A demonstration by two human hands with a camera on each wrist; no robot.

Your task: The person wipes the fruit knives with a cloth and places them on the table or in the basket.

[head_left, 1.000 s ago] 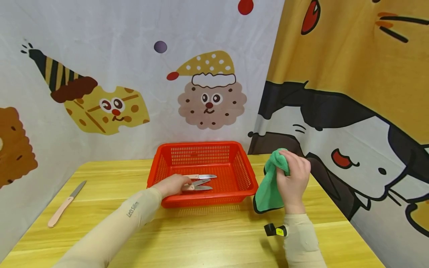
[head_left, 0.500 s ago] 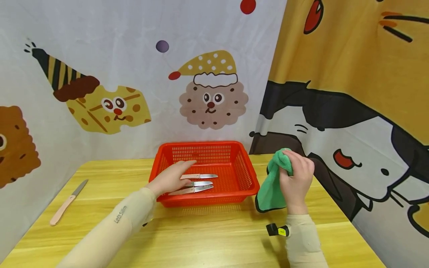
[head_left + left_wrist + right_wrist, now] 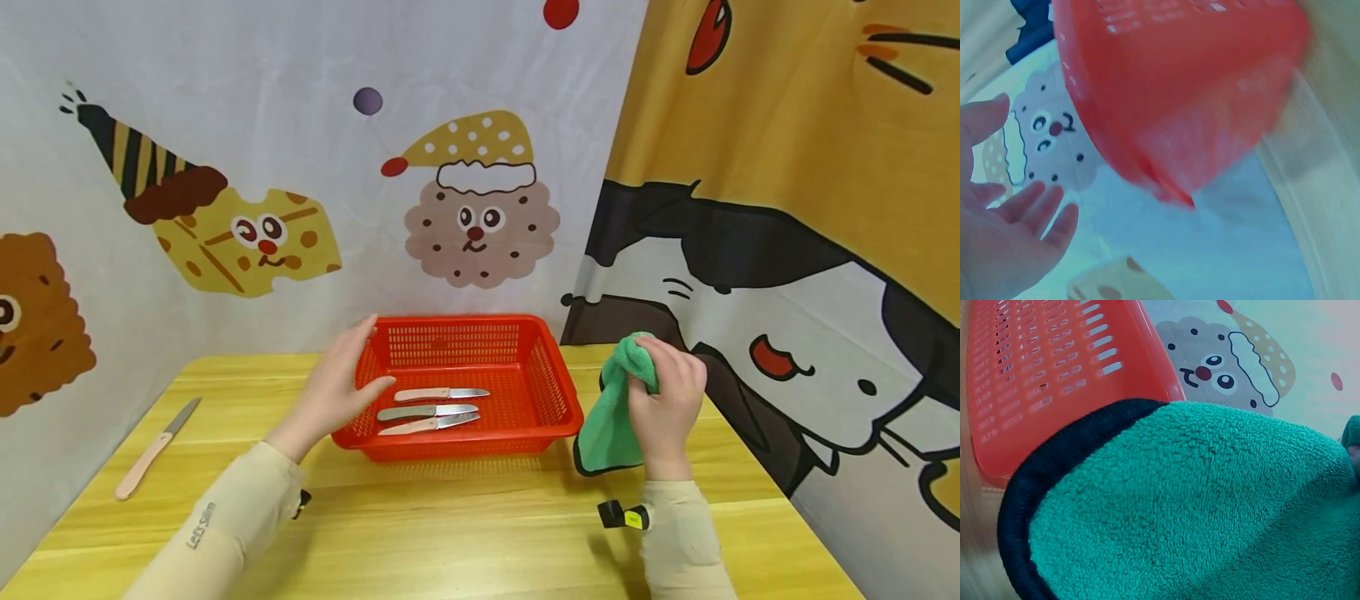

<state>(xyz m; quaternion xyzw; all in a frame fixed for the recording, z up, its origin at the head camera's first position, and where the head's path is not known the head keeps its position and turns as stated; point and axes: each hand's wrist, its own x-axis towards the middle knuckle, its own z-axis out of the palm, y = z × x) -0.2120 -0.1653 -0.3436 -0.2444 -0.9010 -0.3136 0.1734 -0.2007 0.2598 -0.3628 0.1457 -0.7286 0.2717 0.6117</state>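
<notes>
In the head view my left hand [image 3: 333,383] is raised over the left rim of the red basket [image 3: 480,446], fingers spread and nothing in them. The left wrist view shows the same hand [image 3: 1016,237] with its palm bare, beside the basket. Inside the basket lie three small knives: a pink-handled knife [image 3: 442,393] at the back, a green-handled knife [image 3: 427,412] in the middle and another pink-handled knife [image 3: 429,425] in front. My right hand [image 3: 666,404] grips a green cloth [image 3: 609,425] with a dark border. The cloth hangs down close to the basket's right side.
A further pink-handled knife [image 3: 157,450] lies on the wooden table [image 3: 450,533] at the left, its blade pointing away. Behind the table hangs a printed curtain [image 3: 300,150], with another, mustard-coloured part [image 3: 787,125] at the right.
My left hand has let go of the front pink-handled knife, leaving it in the basket, and has moved up and left with its fingers spreading. My right hand keeps hold of the cloth.
</notes>
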